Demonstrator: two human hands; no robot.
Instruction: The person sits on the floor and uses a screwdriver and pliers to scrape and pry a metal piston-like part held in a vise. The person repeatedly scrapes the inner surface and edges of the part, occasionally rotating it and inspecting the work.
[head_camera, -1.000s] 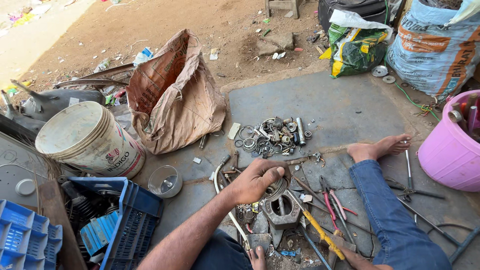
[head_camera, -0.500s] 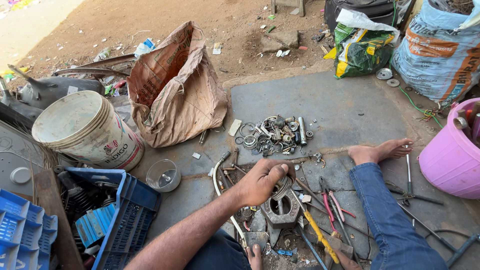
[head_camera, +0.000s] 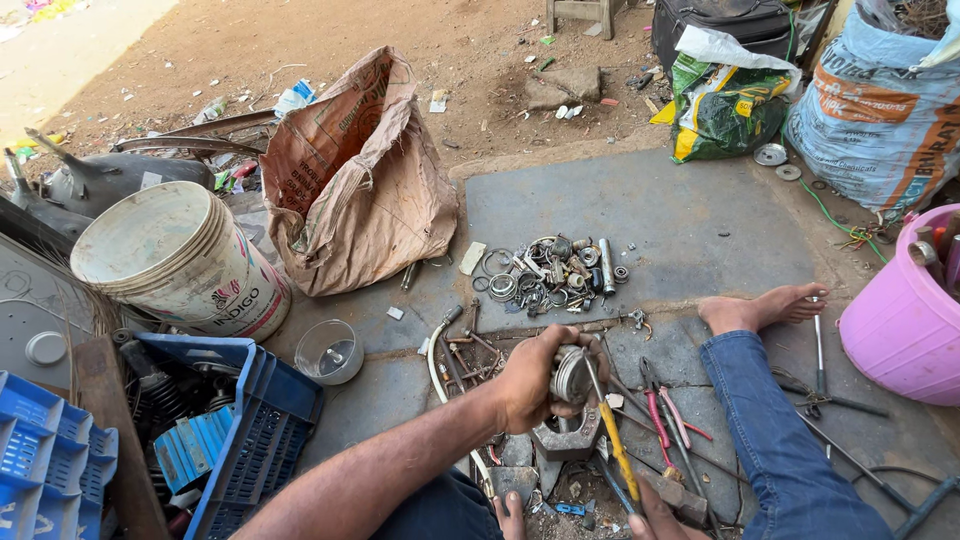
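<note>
My left hand (head_camera: 530, 378) grips a round grey metal part (head_camera: 572, 374) just above a chunky metal block (head_camera: 565, 440) on the stone slab. At the bottom edge, only the fingers of my right hand (head_camera: 655, 518) show, closed on a yellow-handled tool (head_camera: 618, 462). The tool's thin shaft runs up to the round part and touches it. My bare right foot (head_camera: 760, 308) and blue-jeaned leg (head_camera: 780, 440) stretch out to the right. A heap of metal rings, bearings and bolts (head_camera: 550, 270) lies beyond my left hand.
Red-handled pliers (head_camera: 660, 415) and loose rods lie by my leg. A white bucket (head_camera: 180, 262), a blue crate (head_camera: 235, 430) and a small clear bowl (head_camera: 328, 352) stand on the left. A brown sack (head_camera: 355, 180) sits behind and a pink tub (head_camera: 900, 320) on the right.
My left hand, which lay flat on the parts, has closed on the round metal part and raised it. The yellow-handled tool has swung up against it.
</note>
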